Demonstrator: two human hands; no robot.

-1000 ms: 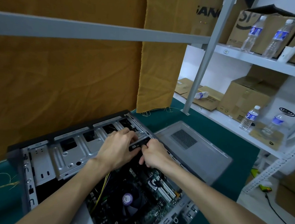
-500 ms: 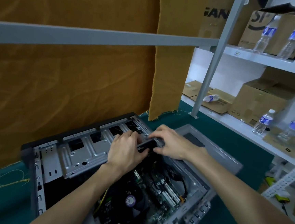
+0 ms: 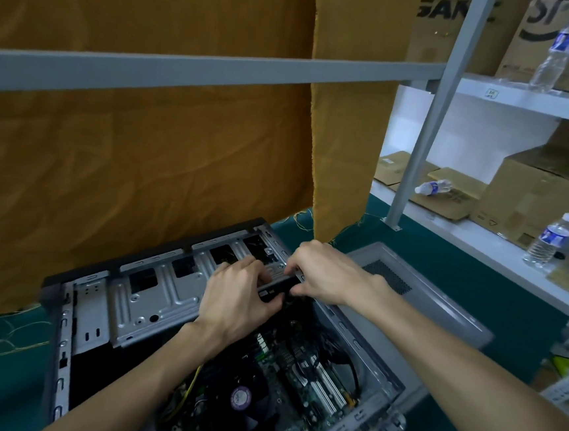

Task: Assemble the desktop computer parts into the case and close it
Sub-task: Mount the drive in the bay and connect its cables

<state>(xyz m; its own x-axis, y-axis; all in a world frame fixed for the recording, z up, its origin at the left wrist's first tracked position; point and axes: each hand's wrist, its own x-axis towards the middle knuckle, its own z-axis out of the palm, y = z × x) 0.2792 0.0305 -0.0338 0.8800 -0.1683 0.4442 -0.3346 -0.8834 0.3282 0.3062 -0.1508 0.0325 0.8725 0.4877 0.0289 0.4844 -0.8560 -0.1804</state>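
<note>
Head view: open computer case [image 3: 96,305] lying on its side on the green bench [image 3: 475,300], inner parts facing up. Inside, toward the near right, a motherboard [image 3: 297,371] with white slots and a round fan [image 3: 241,399] with a purple label. Across the far left of the case, a silver metal drive cage [image 3: 156,293] with square cut-outs.

Both hands meeting at the far right end of that cage, on a thin black drive [image 3: 275,288] sitting at its edge. Left hand [image 3: 237,300] palm down, fingers curled over the drive's left part and the thumb pressed beneath it. Right hand [image 3: 326,274] reaching in from the right, fingertips and thumb pinching the drive's right end.

Just right of the case, flat on the bench, the grey side panel [image 3: 423,303] with a dark mesh vent. Behind the case, an orange-brown cloth [image 3: 144,151] hanging down, crossed by a grey metal bar [image 3: 186,69]. At the far right, white shelves [image 3: 480,239] carrying cardboard boxes [image 3: 535,199] and several water bottles [image 3: 547,240], 1 of them [image 3: 433,187] lying on its side.
</note>
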